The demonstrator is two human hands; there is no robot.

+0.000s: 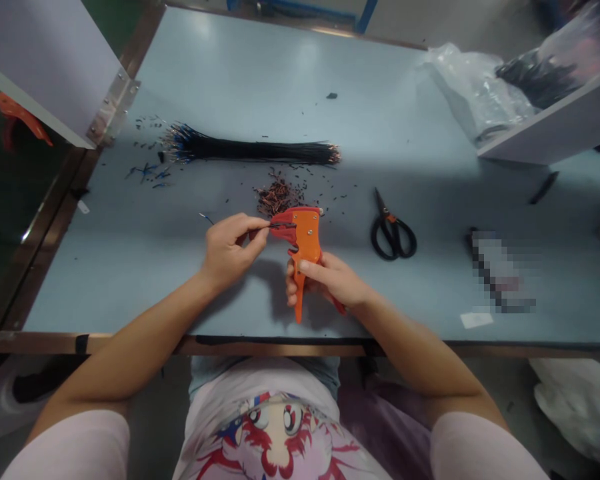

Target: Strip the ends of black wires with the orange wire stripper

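My right hand (pixel 333 280) is wrapped round the handles of an orange and red wire stripper (pixel 307 233), its jaws facing left. Between the thumb and fingers of my left hand (pixel 235 250) is pinched a black wire (pixel 275 226), whose end reaches into the stripper's jaws. A blue-tipped end (pixel 206 217) shows on the far side of my left hand. Just beyond the stripper lies a pile of copper and black scraps (pixel 276 195). Farther back, a long bundle of black wires (pixel 260 151) has blue and metal tips at left and bare copper ends at right.
Black-handled scissors (pixel 394 233) lie to the right, with a blurred-out object (pixel 500 270) and a white slip (pixel 477 320) beyond. Panels flank the table, and plastic bags (pixel 480 87) rest at back right. Loose blue-tipped pieces (pixel 147 172) lie at left.
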